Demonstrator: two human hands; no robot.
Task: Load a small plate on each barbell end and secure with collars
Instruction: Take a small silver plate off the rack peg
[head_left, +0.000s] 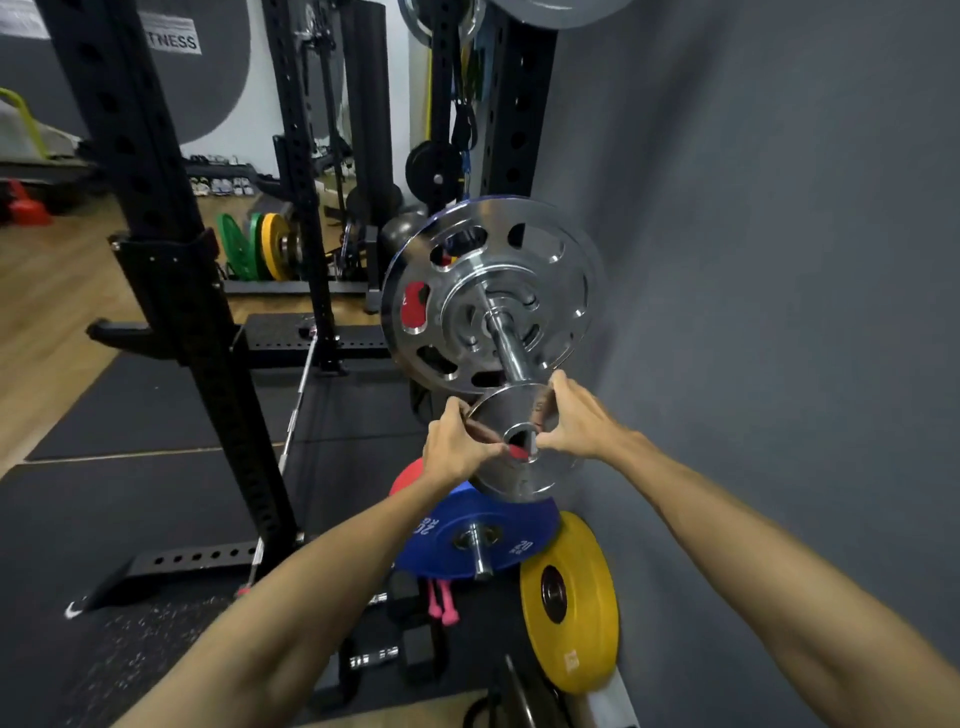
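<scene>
A small chrome plate (514, 467) hangs upright in front of me, its centre hole level with the tip of the barbell sleeve (511, 358). My left hand (454, 447) grips its left rim and my right hand (571, 421) grips its right rim. Further along the sleeve sits a large chrome plate (488, 296) with several round cut-outs. I cannot tell whether the sleeve tip is inside the small plate's hole. No collar is visible.
A black rack upright (171, 291) stands to my left. A grey wall (779, 260) runs close on the right. Below my hands a blue 20 kg plate (467, 535), a yellow plate (571, 603) and pink dumbbells (441, 603) lie on the dark floor mats.
</scene>
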